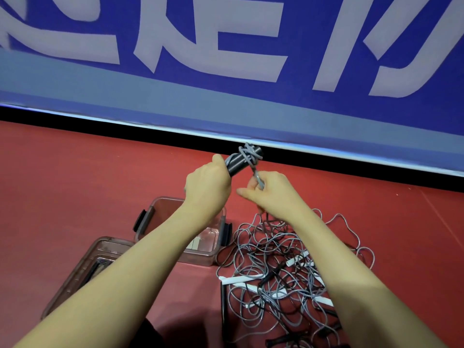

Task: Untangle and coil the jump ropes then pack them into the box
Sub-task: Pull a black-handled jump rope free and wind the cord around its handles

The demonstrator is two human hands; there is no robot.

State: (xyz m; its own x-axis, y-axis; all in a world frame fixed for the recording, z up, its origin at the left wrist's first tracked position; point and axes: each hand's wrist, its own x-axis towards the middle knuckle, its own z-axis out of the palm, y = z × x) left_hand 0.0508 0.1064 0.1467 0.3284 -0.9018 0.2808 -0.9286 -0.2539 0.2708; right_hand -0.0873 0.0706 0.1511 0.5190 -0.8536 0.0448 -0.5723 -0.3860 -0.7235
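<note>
My left hand grips a pair of black jump-rope handles held up above the floor, with grey cord wound around them. My right hand pinches that grey cord just below the handles, and the cord runs down behind it. A tangled pile of grey and black ropes with white and black handles lies on the red floor under my right forearm. The clear plastic box stands open to the left of the pile, partly hidden by my left forearm.
The box's lid lies on the red floor at lower left. A blue banner with large white letters stands along the far edge, with a black strip at its base.
</note>
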